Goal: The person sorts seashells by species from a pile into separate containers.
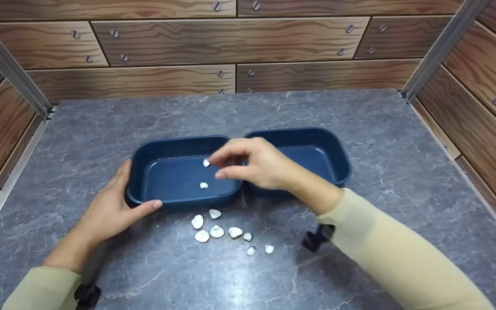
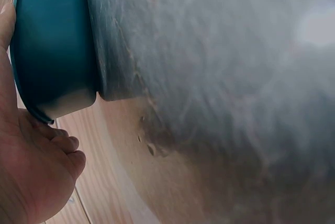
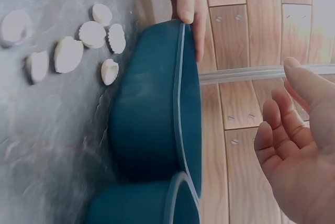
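My left hand [image 1: 108, 211] grips the left end of a dark blue rectangular tub [image 1: 157, 185], thumb along its near rim and fingers at the side wall. Over that tub's right part hovers my right hand [image 1: 261, 165], thumb and forefinger apart. The right wrist view shows its fingers [image 3: 285, 119] loosely bent around nothing. One white seashell [image 1: 206, 162] appears just beside the forefinger's tip; whether it touches cannot be told. Another small shell [image 1: 204, 185] lies on the tub's floor. Several white shells [image 1: 217, 231] are scattered on the table before the tubs.
A second blue tub [image 1: 317, 161] stands at the right, end to end with the first and partly covered by my right hand. Marbled grey tabletop [image 1: 360, 112] surrounds both. Wood-patterned panels [image 1: 230, 41] and metal posts [image 1: 437, 47] enclose the back and sides.
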The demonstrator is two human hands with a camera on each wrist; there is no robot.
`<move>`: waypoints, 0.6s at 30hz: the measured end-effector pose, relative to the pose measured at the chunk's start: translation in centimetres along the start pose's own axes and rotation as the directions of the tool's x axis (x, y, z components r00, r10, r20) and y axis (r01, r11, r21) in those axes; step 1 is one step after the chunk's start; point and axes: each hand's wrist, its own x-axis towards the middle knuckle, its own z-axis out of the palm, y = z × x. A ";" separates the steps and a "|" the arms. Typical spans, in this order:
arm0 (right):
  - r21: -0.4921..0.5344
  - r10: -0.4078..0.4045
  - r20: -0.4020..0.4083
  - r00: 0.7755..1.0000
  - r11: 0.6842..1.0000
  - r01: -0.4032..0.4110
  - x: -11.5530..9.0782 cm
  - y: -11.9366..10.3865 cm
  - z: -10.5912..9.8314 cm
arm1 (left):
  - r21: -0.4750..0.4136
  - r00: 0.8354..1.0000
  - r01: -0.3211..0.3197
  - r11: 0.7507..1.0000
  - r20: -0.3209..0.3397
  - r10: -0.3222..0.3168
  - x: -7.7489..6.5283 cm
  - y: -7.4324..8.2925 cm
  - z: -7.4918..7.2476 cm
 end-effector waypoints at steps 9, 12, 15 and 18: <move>-0.033 -0.024 -0.011 1.000 0.999 0.024 -4.8 0.2 -2.1 | -0.002 1.000 0.001 1.000 0.002 -0.001 0.1 0.2 -0.1; -0.038 -0.017 -0.008 1.000 0.999 0.017 -6.0 0.5 -2.3 | -0.006 1.000 0.000 1.000 0.001 0.000 0.0 0.1 -0.2; -0.042 -0.020 -0.003 1.000 0.999 0.020 -7.2 0.7 -2.3 | -0.009 1.000 -0.003 1.000 -0.002 0.003 0.0 0.1 -0.1; -0.038 -0.027 -0.006 1.000 0.999 0.027 -8.3 1.1 -2.3 | -0.014 1.000 -0.001 1.000 0.006 0.001 -0.1 0.1 0.0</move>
